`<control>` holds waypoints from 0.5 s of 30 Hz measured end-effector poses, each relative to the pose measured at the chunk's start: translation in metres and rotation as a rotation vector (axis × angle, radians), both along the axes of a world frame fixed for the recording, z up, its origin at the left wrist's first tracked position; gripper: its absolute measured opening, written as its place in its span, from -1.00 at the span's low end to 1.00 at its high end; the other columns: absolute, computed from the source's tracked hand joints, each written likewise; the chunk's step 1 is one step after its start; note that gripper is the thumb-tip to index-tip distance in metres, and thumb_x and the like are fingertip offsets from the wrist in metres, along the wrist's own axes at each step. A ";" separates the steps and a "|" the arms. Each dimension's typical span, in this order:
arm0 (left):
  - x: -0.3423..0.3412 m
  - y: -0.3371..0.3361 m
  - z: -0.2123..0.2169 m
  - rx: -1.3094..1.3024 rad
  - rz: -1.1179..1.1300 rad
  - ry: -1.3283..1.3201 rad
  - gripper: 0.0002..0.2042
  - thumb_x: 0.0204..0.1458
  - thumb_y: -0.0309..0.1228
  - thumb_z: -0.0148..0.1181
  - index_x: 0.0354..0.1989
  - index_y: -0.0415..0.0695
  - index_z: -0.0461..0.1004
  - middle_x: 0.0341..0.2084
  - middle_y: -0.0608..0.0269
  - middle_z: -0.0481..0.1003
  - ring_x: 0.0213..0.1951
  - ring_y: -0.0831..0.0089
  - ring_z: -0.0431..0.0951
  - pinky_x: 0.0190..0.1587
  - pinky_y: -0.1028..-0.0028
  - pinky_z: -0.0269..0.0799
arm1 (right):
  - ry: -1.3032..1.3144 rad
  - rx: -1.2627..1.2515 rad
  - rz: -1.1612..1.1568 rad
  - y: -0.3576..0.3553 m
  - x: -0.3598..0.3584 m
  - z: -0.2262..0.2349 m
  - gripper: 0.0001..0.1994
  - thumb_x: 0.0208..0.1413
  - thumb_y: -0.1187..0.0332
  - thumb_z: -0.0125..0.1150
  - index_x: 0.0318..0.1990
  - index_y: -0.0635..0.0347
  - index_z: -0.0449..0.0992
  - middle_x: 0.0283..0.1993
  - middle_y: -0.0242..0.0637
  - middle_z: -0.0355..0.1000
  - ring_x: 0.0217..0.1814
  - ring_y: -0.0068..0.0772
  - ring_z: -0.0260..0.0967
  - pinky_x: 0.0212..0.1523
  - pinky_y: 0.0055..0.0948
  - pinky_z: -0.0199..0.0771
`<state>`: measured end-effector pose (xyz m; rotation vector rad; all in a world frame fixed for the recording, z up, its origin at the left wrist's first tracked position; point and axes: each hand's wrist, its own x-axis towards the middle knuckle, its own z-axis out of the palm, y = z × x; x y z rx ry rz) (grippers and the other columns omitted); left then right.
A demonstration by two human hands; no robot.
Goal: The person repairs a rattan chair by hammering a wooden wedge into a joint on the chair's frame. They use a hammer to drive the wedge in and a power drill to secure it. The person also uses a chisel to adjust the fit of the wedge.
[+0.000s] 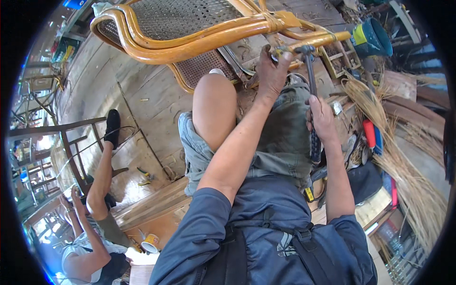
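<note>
A varnished rattan chair (190, 40) with a woven cane panel (178, 19) lies tipped in front of my knees. My left hand (273, 73) reaches to its right end, thumb and fingers closed beside a rattan pole (327, 40). Whatever sits between those fingertips is too small to make out. In my right hand (323, 118) is a hammer (312, 78), gripped around its dark handle. Its metal head is up close to my left thumb, by the pole; whether it touches anything cannot be told.
Long loose rattan strands (403, 175) pile up at the right. A teal bucket (373, 38) stands at the far right. Pliers (145, 175) lie on the wooden floor to the left. Another person (90, 247) sits at the lower left, near a yellow-and-white cup (151, 242).
</note>
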<state>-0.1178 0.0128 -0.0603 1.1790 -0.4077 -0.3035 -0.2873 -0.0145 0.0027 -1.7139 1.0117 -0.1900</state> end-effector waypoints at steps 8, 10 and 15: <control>0.000 -0.011 0.006 -0.065 0.092 0.106 -0.38 -0.25 -0.19 0.36 -0.08 -0.37 0.28 -0.35 -0.01 0.55 -0.28 0.20 0.58 -0.18 0.32 0.45 | 0.072 -0.018 -0.042 0.006 0.003 0.001 -0.55 0.28 0.03 -0.20 -0.26 0.34 0.36 -0.66 -0.38 0.21 -0.73 -0.58 0.17 -0.68 -0.57 0.15; 0.002 -0.004 0.006 0.008 0.021 0.066 -0.41 -0.17 -0.23 0.31 -0.02 -0.37 0.26 -0.28 0.02 0.48 -0.23 0.31 0.50 -0.13 0.35 0.40 | 0.069 -0.013 -0.035 0.006 0.001 0.000 -0.56 0.29 0.04 -0.21 -0.23 0.33 0.34 -0.64 -0.38 0.21 -0.72 -0.59 0.18 -0.67 -0.59 0.16; -0.005 -0.014 -0.012 0.148 0.134 0.002 -0.41 -0.14 -0.28 0.26 0.01 -0.41 0.23 -0.24 -0.02 0.41 -0.19 0.32 0.44 -0.14 0.36 0.36 | 0.068 0.020 -0.047 0.008 0.000 0.001 -0.54 0.29 0.00 -0.21 -0.21 0.32 0.32 -0.61 -0.38 0.19 -0.70 -0.59 0.18 -0.67 -0.60 0.17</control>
